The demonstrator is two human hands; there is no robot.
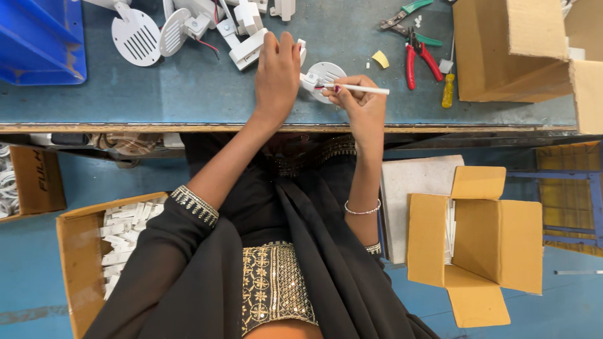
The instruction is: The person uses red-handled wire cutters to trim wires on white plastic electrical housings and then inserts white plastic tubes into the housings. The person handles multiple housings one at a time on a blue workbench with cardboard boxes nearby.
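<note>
A blue table (188, 88) is seen at the top. A round white part (326, 74) is held down on it by the left hand (276, 72), fingers curled over. A thin white stick (358, 89) is pinched tight in the right hand (361, 103), its tip touching the part.

The person wears a loose black garment whose thin, slightly sheer cloth falls in long folds toward 6 o'clock. The left sleeve (188, 251) ends in a cuff (195, 204) trimmed with a band of gold and silver beadwork. A wide panel of gold sequin embroidery (273, 285) in flower-like shapes runs down the front, and a narrower gold band (314, 154) sits toward 12 o'clock. A thin silver bracelet (362, 210) circles the right wrist. One fingernail (337, 89) on the right hand (361, 103) is painted dark red.
</note>
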